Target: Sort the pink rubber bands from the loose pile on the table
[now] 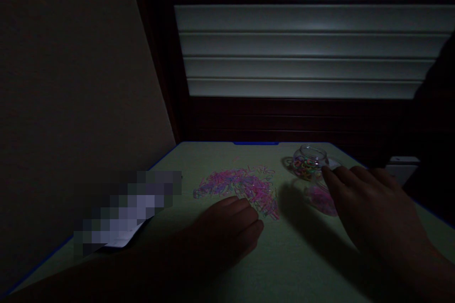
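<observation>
A loose heap of small pink and purple elastic bands (237, 184) lies on the pale green table top (291, 260). My left hand (227, 232) rests palm down just in front of the heap, its fingers loosely curled and touching the heap's near edge. My right hand (369, 203) hovers flat with fingers stretched toward a small round glass jar (310, 161) that holds coloured bands. A second, smaller pink pile (322, 199) lies under my right fingers, partly hidden. The scene is very dark.
A pixelated flat object with white paper under it (124, 213) lies at the table's left edge. The table has a blue rim (256, 143). A wall stands on the left; a light shutter (305, 52) is behind. A pale box (403, 165) sits at the right.
</observation>
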Demonstrator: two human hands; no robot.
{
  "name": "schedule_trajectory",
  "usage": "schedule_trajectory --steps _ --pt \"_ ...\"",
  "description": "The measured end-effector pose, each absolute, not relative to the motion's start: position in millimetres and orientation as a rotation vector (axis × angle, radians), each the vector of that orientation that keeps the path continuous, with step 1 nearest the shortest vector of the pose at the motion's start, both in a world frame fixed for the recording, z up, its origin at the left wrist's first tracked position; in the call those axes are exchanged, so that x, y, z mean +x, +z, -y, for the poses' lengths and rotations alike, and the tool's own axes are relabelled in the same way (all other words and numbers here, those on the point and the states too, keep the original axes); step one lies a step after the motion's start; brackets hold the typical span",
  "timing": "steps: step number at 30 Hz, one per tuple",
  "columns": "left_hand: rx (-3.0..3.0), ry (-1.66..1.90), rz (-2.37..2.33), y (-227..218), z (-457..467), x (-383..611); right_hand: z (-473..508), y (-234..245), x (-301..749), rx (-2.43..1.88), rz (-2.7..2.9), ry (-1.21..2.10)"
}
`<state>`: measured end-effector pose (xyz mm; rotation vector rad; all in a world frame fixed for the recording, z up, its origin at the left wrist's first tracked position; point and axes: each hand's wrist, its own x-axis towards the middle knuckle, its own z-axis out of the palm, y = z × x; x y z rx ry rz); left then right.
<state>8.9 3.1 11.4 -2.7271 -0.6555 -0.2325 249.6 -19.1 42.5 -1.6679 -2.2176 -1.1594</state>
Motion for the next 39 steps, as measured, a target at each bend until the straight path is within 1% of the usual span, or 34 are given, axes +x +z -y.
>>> schedule_trajectory --steps 5,10,12,16,19,25,28,35,39 --pt "-2.767 -0.267 0.661 8 -7 8 19 42 247 -1.591 2.269 -1.149" --pt "-2.764 -0.355 0.759 2 -12 7 14 34 243 -1.373 2.391 -1.098" --pt "-2.766 -0.38 0.797 1 -12 7 12 30 240 -1.259 2.489 -1.028" --pt "-2.739 -0.396 0.87 0 -13 6 11 22 232 -1.186 2.63 -0.775" --pt "-2.683 -0.419 0.927 -1 -14 6 12 18 230 -1.143 2.646 -0.648" --pt "-2.633 -0.368 1.076 -2 -19 5 13 17 230 -1.174 2.664 -0.493" --pt "-2.64 -0.331 1.066 -3 -19 5 13 17 229 -1.176 2.682 -0.444" --pt "-2.627 -0.269 1.068 -3 -18 6 12 17 229 -1.168 2.672 -0.431" --pt "-2.622 -0.291 1.078 -3 -19 7 12 17 229 -1.175 2.665 -0.455"
